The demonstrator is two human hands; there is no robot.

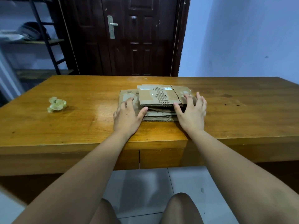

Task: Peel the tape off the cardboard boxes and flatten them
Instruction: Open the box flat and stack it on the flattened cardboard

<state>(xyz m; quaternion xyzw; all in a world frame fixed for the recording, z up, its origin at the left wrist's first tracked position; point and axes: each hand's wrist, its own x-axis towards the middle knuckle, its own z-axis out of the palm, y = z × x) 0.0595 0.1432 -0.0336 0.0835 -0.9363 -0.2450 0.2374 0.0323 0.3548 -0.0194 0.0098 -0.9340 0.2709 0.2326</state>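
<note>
Wooden table (80, 97), blue wall (242, 38) and a dark door (137, 46) set the scene. At the table's middle a person's left hand (127, 113) lies wide and flat on the left side of the flattened boxes (159, 96), its thumb against the near edge of the top sheet. The right hand (191, 112), fingers spread and slightly bent, rests on the right side, thumb at the same edge. Neither hand grips anything. The boxes are stacked on the table toward its near edge. The top sheet shows a torn, slotted patch and a small white label (168, 88). Well apart to the left lies a crumpled ball of clear tape (56, 104). A metal shelf (40, 41) stands left of the door, and pale tiles (145, 183) show below the table.
</note>
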